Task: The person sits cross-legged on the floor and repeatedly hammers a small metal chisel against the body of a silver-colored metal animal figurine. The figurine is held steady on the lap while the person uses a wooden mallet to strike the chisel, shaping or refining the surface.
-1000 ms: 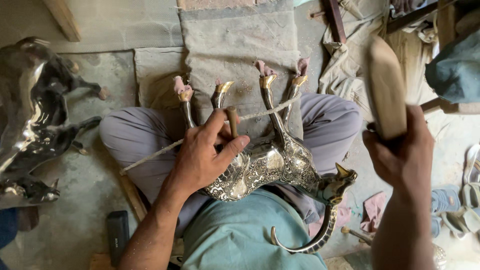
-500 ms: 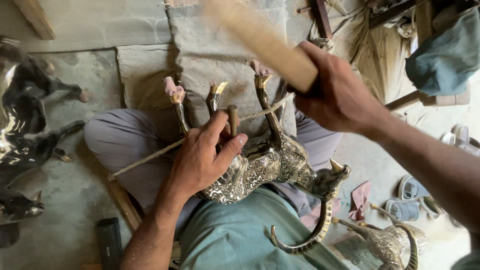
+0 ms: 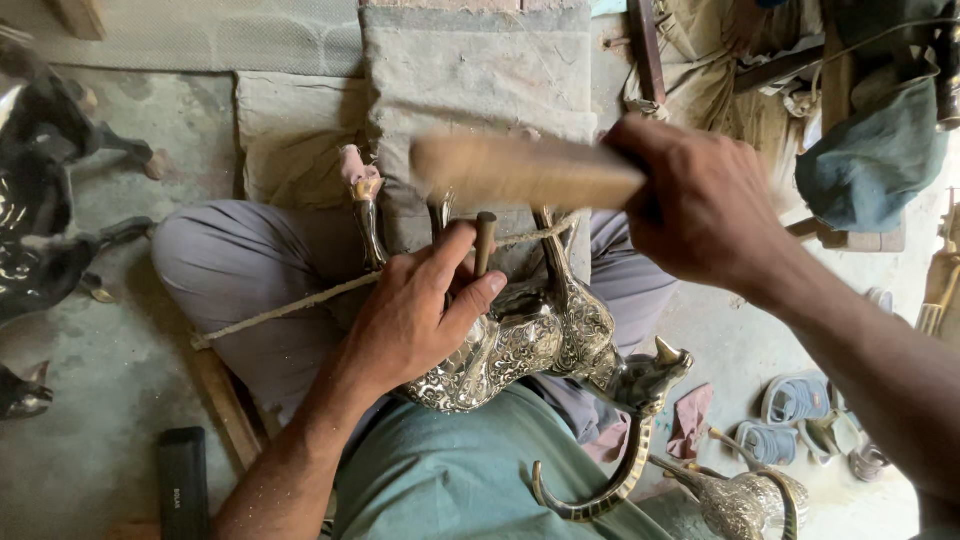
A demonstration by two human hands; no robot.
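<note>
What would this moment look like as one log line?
left hand: holds punch on metal animal figure | right hand: grips wooden mallet, blurred above punch | figure: upside down on lap, legs up

A single head-worn camera looks steeply down, close over the person's lap (image 3: pixel 300 290). The floor (image 3: pixel 100 400) runs toward nine o'clock, the cushion (image 3: pixel 470 70) toward twelve.

Soft, even daylight fills the scene, brightest at the right edge, where the floor (image 3: pixel 740 340) washes pale. Shadows are faint. The mallet (image 3: pixel 525 172) is smeared by motion blur; the hands stay fairly sharp. Small glints shine on the metal figure (image 3: pixel 520 345). Edges bend slightly.
</note>
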